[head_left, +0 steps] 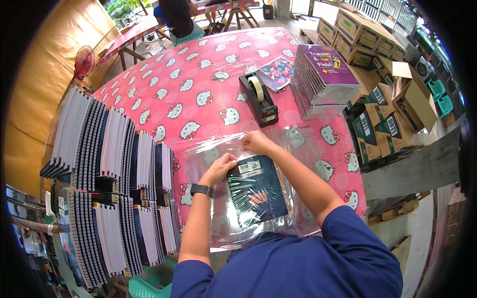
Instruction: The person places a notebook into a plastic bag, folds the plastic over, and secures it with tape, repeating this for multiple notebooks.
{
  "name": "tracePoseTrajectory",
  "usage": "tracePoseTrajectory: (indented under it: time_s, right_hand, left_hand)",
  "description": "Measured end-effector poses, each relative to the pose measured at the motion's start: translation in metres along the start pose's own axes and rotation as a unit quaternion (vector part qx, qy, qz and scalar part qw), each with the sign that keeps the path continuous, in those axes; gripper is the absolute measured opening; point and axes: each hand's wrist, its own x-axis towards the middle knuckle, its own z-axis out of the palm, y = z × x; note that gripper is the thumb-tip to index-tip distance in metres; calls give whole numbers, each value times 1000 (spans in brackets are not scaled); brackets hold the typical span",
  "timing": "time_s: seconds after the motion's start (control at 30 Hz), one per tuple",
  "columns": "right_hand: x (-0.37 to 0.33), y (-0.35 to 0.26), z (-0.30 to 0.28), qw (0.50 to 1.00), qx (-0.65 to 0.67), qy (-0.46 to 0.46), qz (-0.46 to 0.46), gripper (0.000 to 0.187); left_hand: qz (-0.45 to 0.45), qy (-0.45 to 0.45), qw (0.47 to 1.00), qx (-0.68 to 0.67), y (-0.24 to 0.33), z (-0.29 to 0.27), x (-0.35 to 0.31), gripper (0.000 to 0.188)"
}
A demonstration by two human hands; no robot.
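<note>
A dark blue spiral notebook (263, 198) lies in front of me, with clear plastic wrap (220, 223) over and around it. A white label sits near its far edge. My left hand (220, 170), with a dark watch band at the wrist, pinches the plastic at the notebook's far left corner. Just beyond the far edge, my right hand (257, 143) has its fingers closed on the plastic, which rises in folds there. Whether the wrap is a bag or a loose sheet I cannot tell. Beyond my hands stands a black tape dispenser (266, 111) holding a roll of clear tape.
Tall stacks of spiral notebooks (112, 149) line the table's left side. At the far right stand a purple-covered book stack (323, 82) and a floral-covered notebook (276, 72). Cardboard boxes (380, 124) fill the right. A red fan (84, 60) and a seated person (175, 20) are farther back.
</note>
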Motion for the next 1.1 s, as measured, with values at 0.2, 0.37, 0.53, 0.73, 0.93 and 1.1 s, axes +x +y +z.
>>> tracePoseTrajectory:
  time_s: [0.2, 0.37, 0.53, 0.73, 0.93, 1.1]
  right_hand:
    - [-46, -8, 5, 988, -77, 49, -124, 14]
    - [-65, -17, 15, 946, -190, 112, -238, 18]
    - [-119, -44, 31, 865, -308, 294, -266, 11]
    - [-45, 32, -66, 946, -74, 313, -30, 21]
    - [26, 65, -98, 927, 90, 265, 252, 27]
    - [-3, 32, -79, 926, -81, 363, 58, 27]
  left_hand:
    - [-13, 170, 983, 71, 28, 22, -17, 31]
    - [-55, 184, 957, 217, 42, 22, -26, 37]
    - [114, 216, 872, 425, 47, 57, -47, 60]
    - [187, 167, 880, 404, 46, 82, -60, 46]
    - [230, 207, 877, 368, 53, 85, -59, 33]
    - [219, 229, 870, 378, 45, 77, -66, 30]
